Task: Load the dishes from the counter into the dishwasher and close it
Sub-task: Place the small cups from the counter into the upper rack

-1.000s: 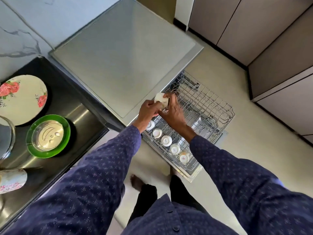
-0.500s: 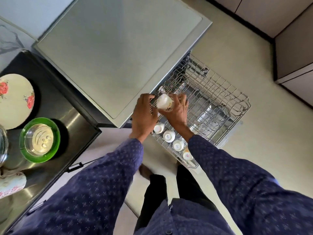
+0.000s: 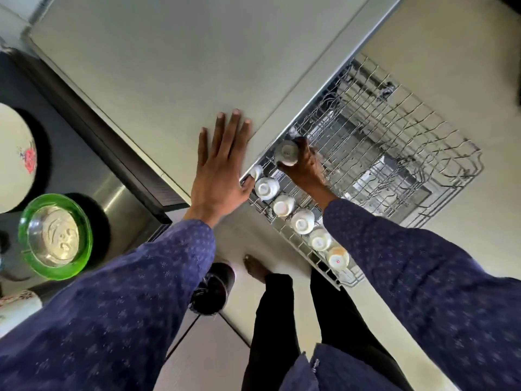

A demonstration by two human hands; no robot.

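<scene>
A small white cup [image 3: 287,153], turned mouth-down, is held in the person's right hand [image 3: 306,167], whose fingers curl round its side; it hangs over the near edge of the pulled-out wire rack [image 3: 408,153], at the head of a row of cups, and seems meant for the next free spot there. Upside down is a sensible way to carry it, since cups set that way drain rather than collect water. Six more white cups already stand inverted in that row along the rack's near rail: one partly hidden cup [image 3: 256,172] beside the left thumb, then a second [image 3: 266,188], a third [image 3: 283,205], a fourth [image 3: 302,221], a fifth [image 3: 319,239] and a sixth [image 3: 337,258], each touching or just beside the next. The rest of the rack looks bare, though the frame is blurred. The left hand [image 3: 221,170] lies flat with fingers straight on the grey top of the dishwasher [image 3: 158,66], probably as a brace while the person leans over. To the left, on the dark bench [image 3: 84,153], dishes still wait: one floral plate [image 3: 15,159], one green plate [image 3: 56,235] with a steel bowl sitting in it, and one floral mug [image 3: 17,307] at the frame's edge. A bare foot [image 3: 255,268] shows on the floor below. The loading looks only partly done.
</scene>
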